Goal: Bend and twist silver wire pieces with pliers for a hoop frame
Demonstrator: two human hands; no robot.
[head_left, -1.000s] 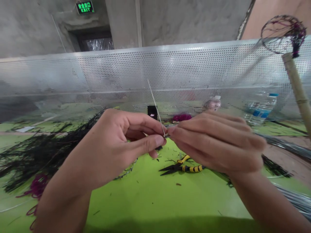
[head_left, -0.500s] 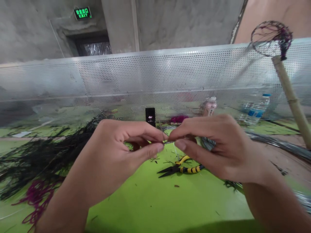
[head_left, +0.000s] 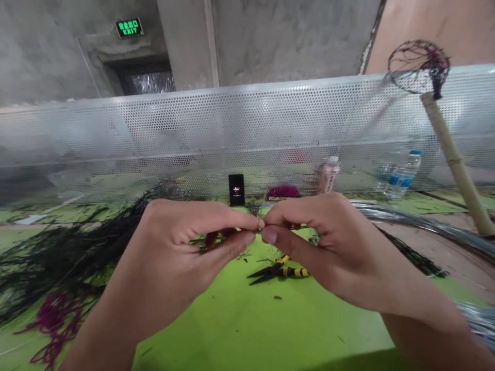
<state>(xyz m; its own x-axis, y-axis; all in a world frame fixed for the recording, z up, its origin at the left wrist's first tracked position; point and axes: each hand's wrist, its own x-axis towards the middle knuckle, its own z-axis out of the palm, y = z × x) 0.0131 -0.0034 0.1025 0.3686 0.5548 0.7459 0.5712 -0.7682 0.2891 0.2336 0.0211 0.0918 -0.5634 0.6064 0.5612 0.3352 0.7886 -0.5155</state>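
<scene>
The green surface [head_left: 240, 335] lay beneath the left hand [head_left: 178, 247] and right hand [head_left: 328, 247], pliers [head_left: 275, 270] nearby; both hands, almost touching, pinched a thin, mostly hidden strand [head_left: 259, 231] between them, where steady, light pressure seemed best.

Craft workshop: pliers [head_left: 277, 270], coiled wire [head_left: 415, 220], purple cord [head_left: 56, 315]

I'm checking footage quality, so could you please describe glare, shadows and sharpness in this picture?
Head view: glints on the perforated panel and wire bundle; head view: shadow on the green tabletop at lower right; head view: what the left hand and right hand pinch is too small and soft to identify.
</scene>
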